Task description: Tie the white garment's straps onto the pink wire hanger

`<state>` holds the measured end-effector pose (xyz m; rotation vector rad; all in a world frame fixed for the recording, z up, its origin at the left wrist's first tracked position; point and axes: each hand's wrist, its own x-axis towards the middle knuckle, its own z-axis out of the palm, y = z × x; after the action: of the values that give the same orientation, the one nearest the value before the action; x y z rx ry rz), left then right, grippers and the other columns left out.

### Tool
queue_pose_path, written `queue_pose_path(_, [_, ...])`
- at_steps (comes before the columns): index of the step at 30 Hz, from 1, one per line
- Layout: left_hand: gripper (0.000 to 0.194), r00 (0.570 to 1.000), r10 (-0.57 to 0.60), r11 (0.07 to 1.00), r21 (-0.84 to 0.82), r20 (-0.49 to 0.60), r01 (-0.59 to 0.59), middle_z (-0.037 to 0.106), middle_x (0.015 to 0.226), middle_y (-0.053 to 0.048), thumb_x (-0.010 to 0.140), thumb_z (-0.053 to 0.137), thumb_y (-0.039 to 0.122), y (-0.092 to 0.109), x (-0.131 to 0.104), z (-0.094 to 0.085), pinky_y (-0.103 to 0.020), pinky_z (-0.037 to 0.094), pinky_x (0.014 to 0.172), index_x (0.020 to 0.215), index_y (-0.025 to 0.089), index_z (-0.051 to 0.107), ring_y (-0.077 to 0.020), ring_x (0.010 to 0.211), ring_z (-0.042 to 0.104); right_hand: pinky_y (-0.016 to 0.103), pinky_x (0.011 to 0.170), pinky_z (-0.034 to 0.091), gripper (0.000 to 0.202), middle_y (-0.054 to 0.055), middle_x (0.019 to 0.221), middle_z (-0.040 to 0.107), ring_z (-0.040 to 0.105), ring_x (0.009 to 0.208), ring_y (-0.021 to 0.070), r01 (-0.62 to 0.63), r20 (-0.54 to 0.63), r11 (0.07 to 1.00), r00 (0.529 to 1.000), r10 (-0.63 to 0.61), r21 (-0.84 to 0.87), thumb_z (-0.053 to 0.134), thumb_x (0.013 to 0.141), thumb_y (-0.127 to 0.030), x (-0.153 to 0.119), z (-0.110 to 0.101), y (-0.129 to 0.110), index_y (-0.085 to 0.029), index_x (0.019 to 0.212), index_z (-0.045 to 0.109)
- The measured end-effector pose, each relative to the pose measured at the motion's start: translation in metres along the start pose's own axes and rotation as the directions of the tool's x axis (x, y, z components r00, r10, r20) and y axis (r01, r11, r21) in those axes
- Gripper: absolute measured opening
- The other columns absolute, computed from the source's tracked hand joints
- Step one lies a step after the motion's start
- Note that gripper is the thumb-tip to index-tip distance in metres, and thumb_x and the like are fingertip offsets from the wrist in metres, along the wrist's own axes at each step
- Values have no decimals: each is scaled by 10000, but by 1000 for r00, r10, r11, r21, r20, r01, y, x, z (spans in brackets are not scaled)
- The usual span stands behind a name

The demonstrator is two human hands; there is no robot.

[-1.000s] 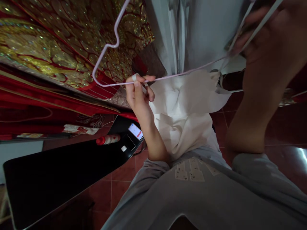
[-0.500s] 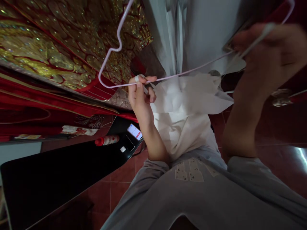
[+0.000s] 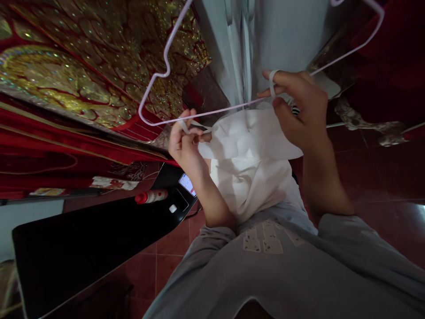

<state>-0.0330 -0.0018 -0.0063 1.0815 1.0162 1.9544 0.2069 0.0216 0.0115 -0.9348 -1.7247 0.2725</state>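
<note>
A white strappy top (image 3: 252,133) with rounded cup shapes hangs in front of my body. My left hand (image 3: 189,141) has one of its thin white straps looped around the fingers, which are curled in. Over on the other side, my right hand (image 3: 300,108) has a white strap hooked round its forefinger, with the thumb bent below. A lilac clothes hanger (image 3: 166,53) spans both hands, its long straight bar crossing above the top and passing by the fingers. Its hook end lies beyond the frame, and how firmly either hand grips the bar is hard to tell.
Red and gold sequinned garments (image 3: 99,57) hang close on my left. Below them, a black board (image 3: 83,248) carries a phone (image 3: 187,184), a red-capped bottle (image 3: 151,196) and a small white case (image 3: 173,208). Grey door panels (image 3: 282,40) stand ahead; dark red cloth (image 3: 395,88) is on the right.
My right hand has come inward and left, bringing its strap and more of the hanger's right end into view. My left hand has shifted slightly down and left.
</note>
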Motion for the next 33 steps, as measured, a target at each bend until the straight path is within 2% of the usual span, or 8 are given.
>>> queue_pose_path(4, [435,973,203,979,10,-106,-203,784,1260,1,921,562,39,-7,15,-27,-264,350,543,1126,321,822,-191,1026,715,512,1053,574,482,-51,1060,796,716,1057,243,-25,-21,999,999,24,-47,567,916,-252,0,0,2,-461,1339,661])
queue_pose_path(7, [523,935,302,951,-4,-185,-308,794,1227,55,917,517,-20,-5,26,-39,-237,375,540,1124,332,844,-164,1075,729,508,1062,571,459,-43,1009,792,714,1076,246,-12,-38,999,999,11,-30,567,928,-268,-2,1,4,-457,1336,660])
queue_pose_path(14, [435,984,156,988,-1,-89,-156,813,1185,-53,1009,426,136,27,45,-36,-220,484,562,1099,202,846,-224,1056,743,492,1034,553,528,-21,1021,782,687,1043,236,43,-55,998,998,-40,53,574,910,-197,-3,5,8,-442,1372,652])
queue_pose_path(18, [486,972,228,967,136,-65,-218,814,932,-101,1013,358,125,47,58,-22,-258,519,591,974,109,842,-204,822,732,521,1148,489,361,-32,1034,776,661,1108,255,-105,-30,992,994,107,76,652,908,-326,-3,4,5,-471,1237,676])
queue_pose_path(23, [483,988,88,930,344,124,-126,735,785,-81,1004,374,-73,70,69,-5,-333,540,771,961,50,839,-220,787,683,523,1164,470,344,-33,1050,787,652,1085,255,-101,-5,993,995,102,66,655,910,-330,-3,3,4,-439,1235,678])
queue_pose_path(26, [410,944,98,889,400,315,-225,705,777,-71,1048,439,-37,72,76,2,-279,456,725,864,48,796,-189,762,610,532,1093,516,379,-20,1039,794,660,1039,262,-24,-61,1000,998,25,14,617,926,-325,-3,4,5,-429,1285,681])
queue_pose_path(29, [420,906,111,850,434,408,-299,677,759,-45,1070,417,-18,68,82,5,-257,393,661,791,99,709,-164,686,530,527,1011,558,385,-29,1028,798,661,1012,272,7,-68,999,998,-9,-34,564,962,-358,-3,6,5,-459,1320,660])
queue_pose_path(33, [348,865,32,823,477,501,-307,670,831,-22,1095,444,-10,72,85,8,-224,450,776,991,99,757,-153,780,563,550,1022,564,320,-54,1011,790,652,1036,300,-95,-54,995,994,94,-13,664,910,-452,-3,9,3,-490,1227,671])
